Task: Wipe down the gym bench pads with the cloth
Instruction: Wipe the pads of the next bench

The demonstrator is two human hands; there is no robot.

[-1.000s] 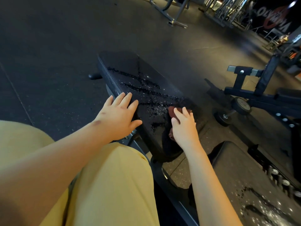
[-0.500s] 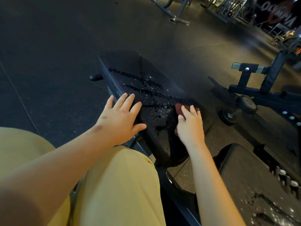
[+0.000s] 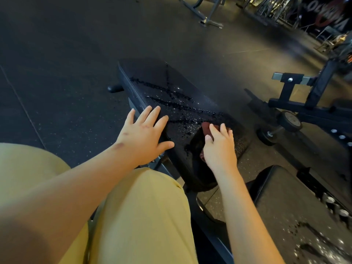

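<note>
Person seated astride a dark bench point(image 3: 152, 73), head view looking down over yellow shorts point(image 3: 142, 216). The bench top was wet, with lines of droplets point(image 3: 171, 96) crossing its middle and more beads scattered toward the near end. Left hand point(image 3: 144, 134) lay flat on the bench's left edge, fingers spread wide and straight, thumb out to the side on the top surface, holding nothing. Right hand point(image 3: 219, 147) was palm-down on the near right part of the bench, fingers nearly straight and close together, pressing on the cloth point(image 3: 205, 128). The cloth was reddish-brown and mostly hidden under that hand; one corner showed past the fingertips, touching the wet patch, and a bit more showed beside the heel of the hand. The hands were apart, with wet bench between them. A second pad point(image 3: 282, 197) sat lower right, near the right forearm, with droplets on its near end too. Dark speckled floor point(image 3: 57, 82) all round. To the right stood another black frame point(image 3: 304, 103) with a small wheel point(image 3: 290, 121). Grey rack legs point(image 3: 207, 14) stood at the far top; the lettering beyond them was too blurred to read.
</note>
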